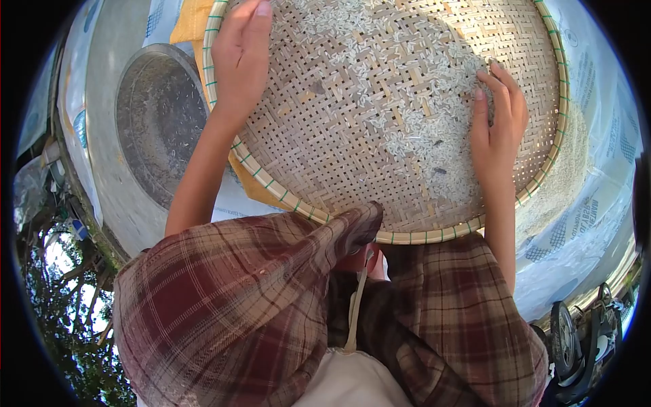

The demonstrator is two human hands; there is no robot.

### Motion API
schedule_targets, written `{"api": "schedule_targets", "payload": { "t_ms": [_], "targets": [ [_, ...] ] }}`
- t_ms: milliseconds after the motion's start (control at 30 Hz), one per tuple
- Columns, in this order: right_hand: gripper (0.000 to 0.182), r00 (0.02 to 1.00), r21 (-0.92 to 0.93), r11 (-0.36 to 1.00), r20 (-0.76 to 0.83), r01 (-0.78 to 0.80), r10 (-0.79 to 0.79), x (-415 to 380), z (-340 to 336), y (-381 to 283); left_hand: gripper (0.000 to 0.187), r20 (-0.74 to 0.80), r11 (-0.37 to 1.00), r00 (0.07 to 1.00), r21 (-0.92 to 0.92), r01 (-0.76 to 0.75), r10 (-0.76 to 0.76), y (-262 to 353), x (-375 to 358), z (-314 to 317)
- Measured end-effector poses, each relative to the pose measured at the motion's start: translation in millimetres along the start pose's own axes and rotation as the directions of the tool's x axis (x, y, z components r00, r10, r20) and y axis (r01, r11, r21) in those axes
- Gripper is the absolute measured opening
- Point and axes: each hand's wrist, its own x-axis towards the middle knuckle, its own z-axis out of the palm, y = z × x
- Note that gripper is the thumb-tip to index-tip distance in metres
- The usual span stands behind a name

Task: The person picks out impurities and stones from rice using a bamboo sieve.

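Observation:
A wide round woven bamboo winnowing tray (298,136) with a green-stitched rim rests across my lap. White rice grains (407,129) are scattered over its weave, thickest from the top middle down to the right. A few dark bits lie among the grains near the lower right. My left hand (242,54) is over the tray's left side, just inside the rim, thumb against curled fingers; what it holds, if anything, is hidden. My right hand (500,122) is at the right of the grains, fingers bent and apart, holding nothing visible.
Left of the tray stands a grey basin (163,125) with pale grains or husks inside. A heap of pale grain (566,176) lies right of the tray on printed white sacking (590,224). A motorcycle (576,339) is at the lower right. My plaid garment (224,292) bunches against the tray's near rim.

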Motion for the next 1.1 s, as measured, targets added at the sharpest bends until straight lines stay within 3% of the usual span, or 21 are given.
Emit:
{"api": "schedule_targets", "payload": {
  "t_ms": [33, 233, 333, 367, 400, 467, 600, 700, 767, 1100],
  "targets": [
    [0.019, 1.0, 0.024, 1.0, -0.006, -0.008, 0.008, 0, 0, 1, 0.027, -0.024, 0.998, 0.999, -0.063, 0.032, -0.034, -4, 1, -5],
    [0.017, 0.999, 0.089, 0.995, -0.035, -0.038, 0.042, 0, 0, 2, 0.025, 0.005, 0.994, 0.995, -0.042, 0.099, -0.099, -8, -2, -4],
    [0.016, 0.992, 0.08, 0.992, -0.065, -0.098, 0.103, 1, -2, -1, 0.023, -0.097, 0.992, 0.992, -0.098, 0.075, -0.084, -9, 0, -2],
    [0.017, 0.992, 0.093, 0.99, -0.043, -0.111, 0.115, 0, -2, 0, 0.021, -0.122, 0.997, 0.991, 0.068, -0.037, 0.046, -9, 3, -5],
    [0.017, 0.993, 0.1, 0.99, -0.051, -0.104, 0.109, 1, -3, -3, 0.021, -0.128, 0.996, 0.99, 0.076, -0.044, 0.053, -8, 5, -8],
    [0.027, 0.999, 0.075, 0.996, 0.0, -0.044, 0.044, 2, -6, -9, 0.021, -0.005, 0.913, 0.991, 0.389, -0.123, 0.136, -4, 4, -11],
    [0.043, 0.996, 0.004, 1.0, 0.087, 0.009, -0.009, 3, -8, -11, 0.021, 0.043, 0.944, 0.998, 0.324, -0.06, 0.049, -2, 3, -11],
    [0.055, 0.987, -0.007, 1.0, 0.16, 0.027, -0.025, 4, -7, -13, 0.02, 0.09, 0.929, 0.988, 0.338, -0.15, 0.127, -3, 3, -8],
    [0.061, 0.98, -0.117, 0.993, 0.197, 0.033, -0.009, 2, -6, -13, 0.019, 0.125, 0.924, 0.98, 0.334, -0.188, 0.155, -1, 3, -4],
    [0.056, 0.979, -0.101, 0.995, 0.203, 0.027, -0.006, 4, -6, -13, 0.013, 0.355, 0.827, 0.884, 0.362, -0.43, 0.304, 8, 24, 11]
  ]
}}
